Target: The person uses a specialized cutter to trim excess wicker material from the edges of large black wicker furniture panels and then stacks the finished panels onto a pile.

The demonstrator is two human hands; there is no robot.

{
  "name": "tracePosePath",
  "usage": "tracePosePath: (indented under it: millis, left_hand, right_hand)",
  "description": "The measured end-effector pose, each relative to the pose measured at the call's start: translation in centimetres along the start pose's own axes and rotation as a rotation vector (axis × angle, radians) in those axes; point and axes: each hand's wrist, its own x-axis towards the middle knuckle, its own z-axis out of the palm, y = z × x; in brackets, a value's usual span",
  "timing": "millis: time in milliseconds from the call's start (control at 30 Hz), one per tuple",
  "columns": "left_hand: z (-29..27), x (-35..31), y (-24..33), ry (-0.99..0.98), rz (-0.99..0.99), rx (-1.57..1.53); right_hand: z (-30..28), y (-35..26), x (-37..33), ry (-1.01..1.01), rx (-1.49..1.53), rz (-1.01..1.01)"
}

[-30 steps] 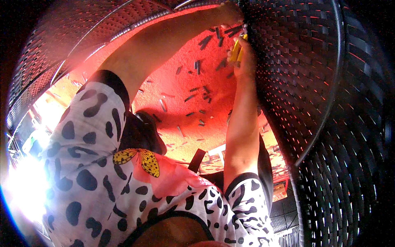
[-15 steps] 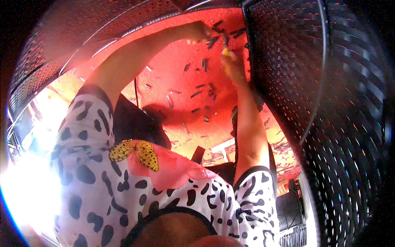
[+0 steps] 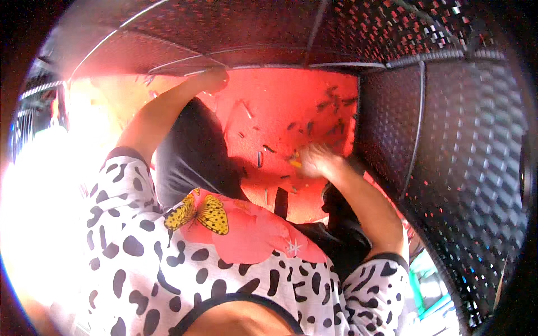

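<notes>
There's the yellow tool (image 3: 296, 163), blurred and slim, gripped in the right hand (image 3: 318, 161); the left hand (image 3: 214, 81), finger state unclear, has swung well away beside the woven panel (image 3: 252, 50).

The red floor (image 3: 277, 92) is pretty messy tbh, dark scraps (image 3: 269, 149) are strewn across it, thicker toward the right. 1 green thing (image 3: 416, 284) can be spotted lower right, too blurry to be identified. Far left's totally washed out by glare (image 3: 33, 207).
</notes>
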Motion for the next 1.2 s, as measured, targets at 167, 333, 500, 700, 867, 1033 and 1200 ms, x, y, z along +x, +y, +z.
tracePosePath:
  millis: [167, 333, 500, 700, 867, 1033, 1200]
  left_hand:
    - [0.1, -4.3, -2.1, 0.278, -0.055, -0.096]
    - [1.5, -8.0, -3.0, 0.257, -0.241, -0.080]
    - [-0.1, -8.6, -2.7, 0.002, -0.353, 0.295]
    - [-3.8, -1.7, 0.8, 0.391, -0.100, -0.110]
    - [-3.6, 2.2, 4.1, -0.158, -0.089, 0.304]
    - [-3.6, 5.2, 8.9, -0.108, -0.144, 0.040]
    - [-1.5, 9.4, 7.0, 0.015, -0.084, 0.193]
  right_hand:
    - [-0.3, 1.1, -0.7, -0.044, -0.019, 0.008]
    - [-0.8, 1.1, -0.2, -0.088, -0.034, 0.172]
    - [-2.5, 1.8, 2.3, 0.101, 0.146, 0.276]
    - [-4.6, 4.1, 5.9, 0.268, 0.215, 0.346]
    - [-2.9, 6.1, 8.2, 0.236, 0.262, 0.283]
    - [-2.4, 7.5, 8.9, 0.166, 0.259, 0.329]
    - [-2.7, 7.2, 8.7, 0.300, 0.429, 0.333]
